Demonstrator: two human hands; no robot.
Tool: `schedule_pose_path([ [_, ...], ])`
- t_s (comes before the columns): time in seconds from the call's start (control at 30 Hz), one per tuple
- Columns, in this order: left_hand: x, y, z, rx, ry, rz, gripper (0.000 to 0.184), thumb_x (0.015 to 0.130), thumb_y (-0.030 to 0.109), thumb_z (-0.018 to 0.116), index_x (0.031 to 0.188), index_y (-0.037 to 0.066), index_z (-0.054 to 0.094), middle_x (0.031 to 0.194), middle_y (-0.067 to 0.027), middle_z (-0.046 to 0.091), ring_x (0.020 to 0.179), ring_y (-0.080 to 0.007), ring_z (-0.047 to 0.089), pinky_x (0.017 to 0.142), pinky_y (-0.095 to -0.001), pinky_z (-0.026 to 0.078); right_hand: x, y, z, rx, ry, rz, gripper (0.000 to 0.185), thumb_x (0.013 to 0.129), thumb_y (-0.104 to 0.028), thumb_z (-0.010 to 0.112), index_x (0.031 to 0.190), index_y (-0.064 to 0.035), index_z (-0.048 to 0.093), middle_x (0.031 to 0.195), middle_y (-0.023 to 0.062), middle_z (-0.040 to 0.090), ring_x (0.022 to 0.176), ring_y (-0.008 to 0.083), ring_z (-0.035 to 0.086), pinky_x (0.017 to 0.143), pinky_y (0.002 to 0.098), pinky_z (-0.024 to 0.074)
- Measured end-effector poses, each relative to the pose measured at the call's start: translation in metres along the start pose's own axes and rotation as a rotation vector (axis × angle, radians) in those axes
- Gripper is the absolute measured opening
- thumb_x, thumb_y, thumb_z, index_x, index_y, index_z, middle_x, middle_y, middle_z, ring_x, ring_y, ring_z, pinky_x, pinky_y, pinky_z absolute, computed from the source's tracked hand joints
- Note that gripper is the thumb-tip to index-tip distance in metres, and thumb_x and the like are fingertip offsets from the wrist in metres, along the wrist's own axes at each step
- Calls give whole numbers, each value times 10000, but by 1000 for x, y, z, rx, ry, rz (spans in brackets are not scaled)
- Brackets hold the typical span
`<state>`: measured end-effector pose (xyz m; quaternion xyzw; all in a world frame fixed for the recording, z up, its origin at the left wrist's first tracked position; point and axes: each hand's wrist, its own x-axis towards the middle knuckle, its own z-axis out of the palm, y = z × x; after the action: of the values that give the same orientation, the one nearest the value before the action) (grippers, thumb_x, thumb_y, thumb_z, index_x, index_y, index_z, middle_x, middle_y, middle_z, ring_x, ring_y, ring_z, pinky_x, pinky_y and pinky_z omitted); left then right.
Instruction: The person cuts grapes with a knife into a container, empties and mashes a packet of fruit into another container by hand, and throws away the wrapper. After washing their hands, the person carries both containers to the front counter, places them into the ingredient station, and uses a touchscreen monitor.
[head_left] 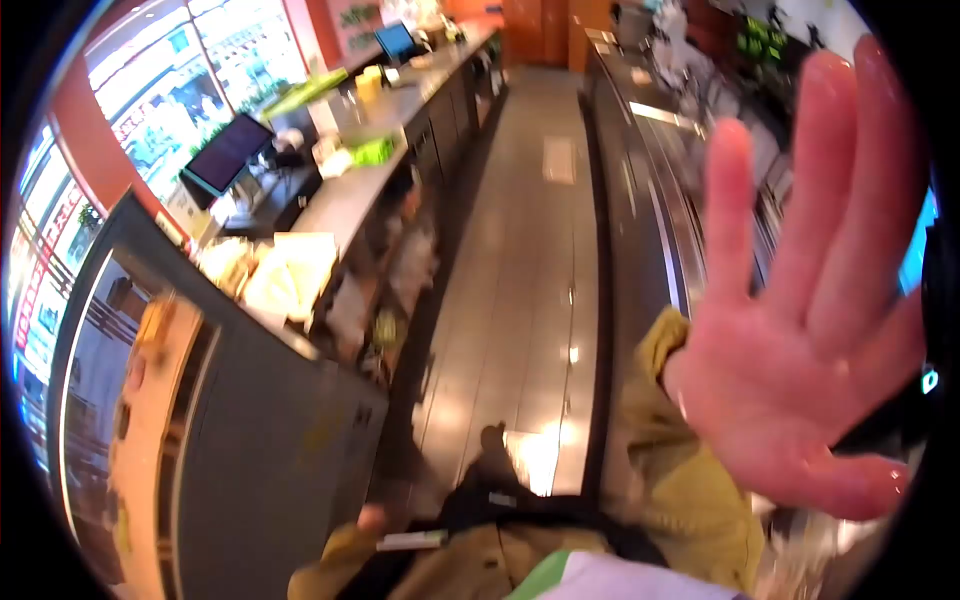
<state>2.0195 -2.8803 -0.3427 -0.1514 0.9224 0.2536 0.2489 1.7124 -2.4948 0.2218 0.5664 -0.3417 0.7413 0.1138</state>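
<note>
My right hand is raised close to the camera at the right, palm facing me, fingers spread and apart. It holds nothing. An olive sleeve shows below and to its left. Low in the view, beside my olive jacket, only a small part of my left hand shows; its fingers are mostly hidden. Near it is a thin pale strip, whose kind I cannot make out. A dark object with a small lit mark sits at the right edge, partly behind my right hand.
A tiled aisle runs ahead between two counters. The left counter bears a dark monitor, papers and green items. A grey-sided display case stands near left. Steel equipment lines the right counter.
</note>
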Motion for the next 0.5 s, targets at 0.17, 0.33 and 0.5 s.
schedule_pose_path([
  [0.17, 203, 48, -112, -200, 80, -309, 177, 738, 224, 480, 630, 86, 507, 588, -132, 521, 569, -263, 533, 484, -418, 401, 94, 173, -140, 1, -27, -42, 775, 764, -535, 449, 1271, -41, 131, 1177, 241, 326, 1058, 314, 361, 870, 390, 298],
  [0.33, 472, 168, -243, -221, 319, 29, 183, 747, 213, 468, 625, 81, 501, 579, -139, 510, 560, -259, 529, 494, -410, 403, 215, 301, -262, -73, -19, -74, 787, 759, -536, 458, 1268, -57, 95, 1165, 244, 299, 1050, 324, 331, 867, 399, 284],
  [0.5, 737, 377, -414, -550, 153, 242, 253, 777, 264, 458, 769, 27, 547, 662, -108, 573, 603, -203, 556, 535, -345, 435, 287, 418, -367, -171, -16, -92, 801, 753, -537, 467, 1265, -73, 59, 1153, 246, 272, 1041, 333, 300, 864, 409, 270],
])
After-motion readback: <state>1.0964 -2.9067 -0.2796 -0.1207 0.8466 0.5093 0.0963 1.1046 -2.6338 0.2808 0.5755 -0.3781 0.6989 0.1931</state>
